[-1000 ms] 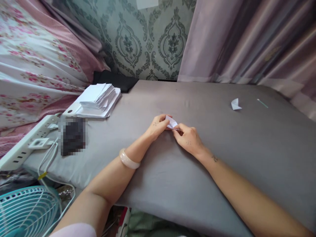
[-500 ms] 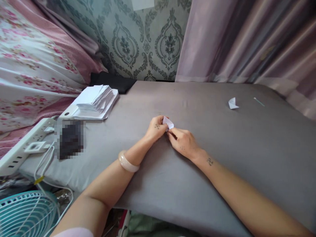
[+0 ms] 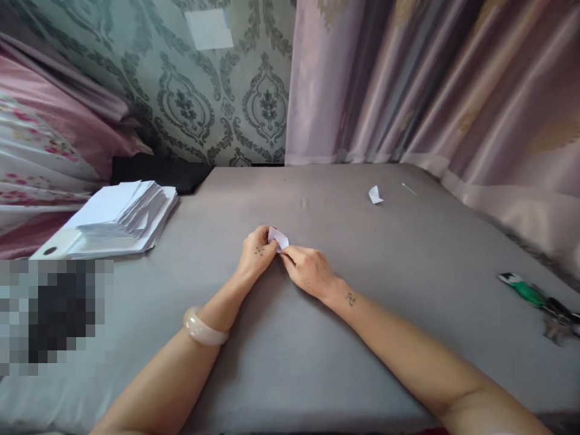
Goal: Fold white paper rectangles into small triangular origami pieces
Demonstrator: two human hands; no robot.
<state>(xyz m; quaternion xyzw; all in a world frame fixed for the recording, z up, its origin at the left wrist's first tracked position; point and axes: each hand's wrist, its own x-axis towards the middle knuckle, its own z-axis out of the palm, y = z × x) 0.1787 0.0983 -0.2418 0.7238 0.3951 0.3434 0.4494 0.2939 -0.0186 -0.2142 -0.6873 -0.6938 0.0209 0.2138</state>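
The left hand (image 3: 257, 252) pinches a folded paper (image 3: 280, 238), and the right hand (image 3: 310, 270) grips its near right corner. The paper lies between them, its long side slanting from left hand toward right, over the gray cloth (image 3: 290, 362).

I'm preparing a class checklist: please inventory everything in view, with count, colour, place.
Held paper: one, white, centre
Folded paper: one, white, back right
Thin stick: one, pale, right of folded paper
Paper stack: one, white, left
White item: one, white, stack's left end
Black item: one, black, behind stack
Pixelated patch: one, dark, left
Green item: one, green, right
Dark clutter: uncounted, dark, right
Covered surface: one, grey, middle
Patterned wall: one, greenish, back
Wall sheet: one, white, on wall
Curtain: count unclear, mauve, right
Floral fabric: one, pink, left
Bangle: one, whitish, left wrist
Forearms: two, bare, foreground
Left hand: one, dotted, on held paper
Right hand: one, dotted, on held paper
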